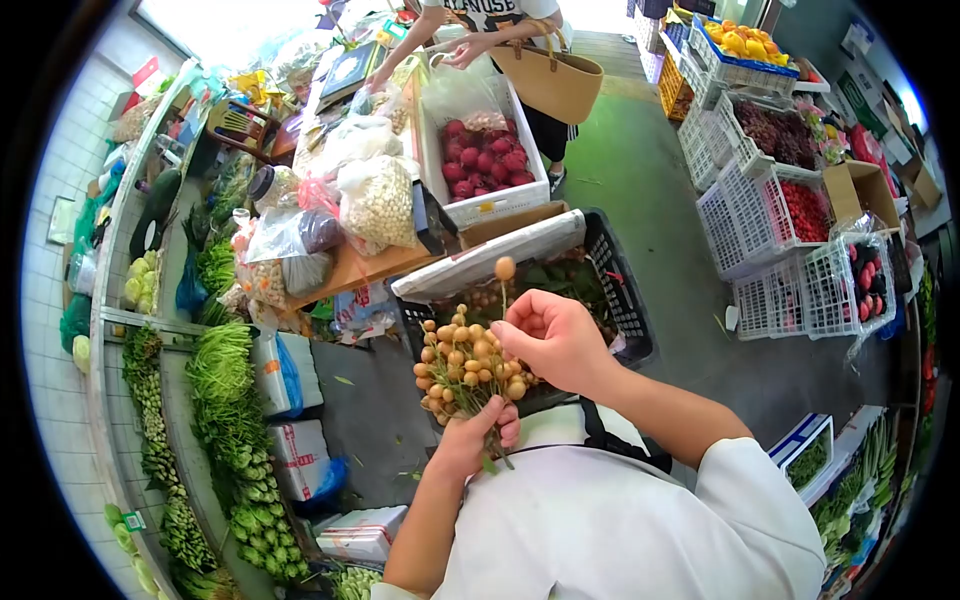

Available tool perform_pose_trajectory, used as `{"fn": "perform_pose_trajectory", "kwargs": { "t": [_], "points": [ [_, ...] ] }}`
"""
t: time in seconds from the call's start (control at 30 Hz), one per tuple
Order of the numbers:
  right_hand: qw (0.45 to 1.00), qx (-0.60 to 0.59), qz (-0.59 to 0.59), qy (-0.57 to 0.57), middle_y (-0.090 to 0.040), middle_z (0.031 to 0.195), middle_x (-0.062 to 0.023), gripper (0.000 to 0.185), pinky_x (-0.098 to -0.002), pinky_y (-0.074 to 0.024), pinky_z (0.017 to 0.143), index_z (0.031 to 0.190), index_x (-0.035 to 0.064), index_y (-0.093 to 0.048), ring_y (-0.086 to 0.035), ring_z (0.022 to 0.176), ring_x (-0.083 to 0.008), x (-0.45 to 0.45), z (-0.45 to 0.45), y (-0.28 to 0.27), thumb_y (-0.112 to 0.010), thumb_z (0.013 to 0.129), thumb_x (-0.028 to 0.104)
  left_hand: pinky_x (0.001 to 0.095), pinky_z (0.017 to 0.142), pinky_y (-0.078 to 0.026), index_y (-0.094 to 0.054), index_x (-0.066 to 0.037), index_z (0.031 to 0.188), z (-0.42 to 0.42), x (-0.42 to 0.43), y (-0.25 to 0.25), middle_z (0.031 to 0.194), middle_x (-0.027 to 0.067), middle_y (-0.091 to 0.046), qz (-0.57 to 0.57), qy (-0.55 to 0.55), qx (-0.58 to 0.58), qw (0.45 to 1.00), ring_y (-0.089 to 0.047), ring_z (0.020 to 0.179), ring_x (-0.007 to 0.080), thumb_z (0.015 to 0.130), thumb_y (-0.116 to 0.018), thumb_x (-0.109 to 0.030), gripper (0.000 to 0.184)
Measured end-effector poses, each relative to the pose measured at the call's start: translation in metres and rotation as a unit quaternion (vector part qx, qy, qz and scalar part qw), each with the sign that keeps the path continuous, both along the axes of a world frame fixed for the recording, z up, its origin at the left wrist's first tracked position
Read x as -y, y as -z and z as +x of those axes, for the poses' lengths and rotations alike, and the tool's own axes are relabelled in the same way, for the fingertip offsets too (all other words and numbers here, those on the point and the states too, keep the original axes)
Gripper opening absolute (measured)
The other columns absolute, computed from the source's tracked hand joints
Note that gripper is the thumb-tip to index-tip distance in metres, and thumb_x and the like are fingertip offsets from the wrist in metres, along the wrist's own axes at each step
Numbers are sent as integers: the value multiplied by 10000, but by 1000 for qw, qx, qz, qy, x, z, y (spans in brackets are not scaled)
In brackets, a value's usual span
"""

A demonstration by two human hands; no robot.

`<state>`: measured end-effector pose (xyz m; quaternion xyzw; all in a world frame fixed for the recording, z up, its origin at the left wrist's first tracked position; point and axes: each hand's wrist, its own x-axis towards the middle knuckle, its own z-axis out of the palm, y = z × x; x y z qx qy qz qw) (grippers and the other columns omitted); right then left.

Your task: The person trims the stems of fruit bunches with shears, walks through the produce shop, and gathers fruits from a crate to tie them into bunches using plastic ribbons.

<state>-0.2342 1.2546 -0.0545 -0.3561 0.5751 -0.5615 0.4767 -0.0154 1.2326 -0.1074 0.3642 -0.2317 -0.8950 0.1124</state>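
My left hand (466,441) is closed around the stems of a bunch of longans (462,362), tan round fruit on thin green-brown twigs. Just above and to the right of it, my right hand (560,342) pinches a thin twig bearing a single longan (505,269) at its top. Whether that twig is separate from the bunch I cannot tell. Both hands are over a black plastic crate (628,318), where more longans and dark green leaves lie. A white foam-like panel (490,258) leans along the crate's far side.
Ahead, a white bin (497,207) holds dark red round produce. Bagged goods crowd a wooden table (365,268). A person (500,22) with a tan handbag (552,84) stands beyond. White fruit crates (748,222) are stacked right; leafy greens (222,385) fill shelves left.
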Motion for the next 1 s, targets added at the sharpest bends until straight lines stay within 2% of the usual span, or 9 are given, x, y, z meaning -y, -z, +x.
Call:
{"fn": "perform_pose_trajectory", "kwargs": {
  "t": [0.07, 0.13, 0.27, 0.43, 0.5, 0.67, 0.83, 0.93, 1.0],
  "points": [
    [1000, -30, -2, -6, -695, 775, -30, 204, -232, -487, 524, 937, -10, -629, -620, 678, -44, 6, 1, -7, -714, 963, 173, 325, 653, -448, -503, -56, 1053, 2, 6, -3, 869, 33, -503, -4, 1, 3, 1000, -518, 759, 171, 1059, -606, -270, 237],
    [983, -146, 50, -96, -702, 760, -45, 208, -259, -526, 568, 906, -28, -643, -645, 664, -80, 12, 3, -19, -707, 938, 168, 326, 650, -453, -507, -52, 1043, 2, 9, -5, 861, 36, -509, -6, 2, 6, 1000, -525, 751, 173, 1056, -610, -258, 231],
    [966, -127, 99, -202, -716, 718, -77, 230, -294, -560, 620, 886, -31, -672, -693, 644, -139, 25, 28, -11, -692, 923, 195, 308, 628, -437, -513, -65, 1002, 6, 14, -3, 852, 36, -497, -43, 18, 7, 999, -516, 743, 177, 1038, -634, -241, 217],
    [955, -94, 128, -252, -691, 652, -59, 250, -314, -550, 607, 840, -22, -703, -672, 612, -138, 42, 37, -11, -705, 900, 221, 312, 627, -444, -524, -59, 962, 16, 12, 5, 849, 41, -521, -79, 7, -1, 997, -529, 732, 178, 1027, -648, -222, 214],
    [930, -126, 147, -313, -679, 626, -53, 268, -317, -527, 585, 783, -12, -717, -646, 585, -138, 53, 37, -5, -719, 882, 237, 311, 625, -444, -525, -55, 974, 20, 9, 7, 840, 35, -515, -103, 6, 14, 995, -525, 723, 172, 1019, -660, -228, 223],
    [916, -143, 135, -350, -677, 630, -71, 274, -324, -520, 585, 773, -6, -730, -635, 579, -144, 61, 47, 0, -740, 853, 256, 316, 618, -439, -543, -41, 1014, 19, 3, 2, 866, 52, -543, -46, -40, 32, 998, -519, 718, 168, 1009, -672, -228, 227],
    [908, -232, 73, -342, -706, 685, -129, 256, -366, -540, 619, 803, 12, -752, -688, 636, -229, 54, 48, 6, -734, 848, 264, 328, 629, -445, -565, -36, 1040, 16, -3, -9, 802, 65, -562, -29, -69, 78, 994, -541, 725, 184, 1042, -618, -243, 213],
    [906, -242, 54, -343, -718, 714, -138, 272, -376, -543, 625, 843, 21, -749, -697, 655, -260, 47, 47, 9, -751, 855, 292, 322, 622, -427, -574, -7, 1052, 21, -6, 0, 782, 76, -556, -33, -42, 77, 996, -528, 703, 188, 1030, -590, -222, 217],
    [913, -264, 9, -312, -718, 721, -132, 285, -371, -541, 621, 871, 26, -741, -694, 651, -257, 37, 46, 18, -760, 865, 310, 319, 589, -401, -576, 4, 981, 21, -7, 2, 819, 85, -569, -16, -48, 65, 997, -515, 660, 185, 973, -597, -171, 176]
  ]
}}
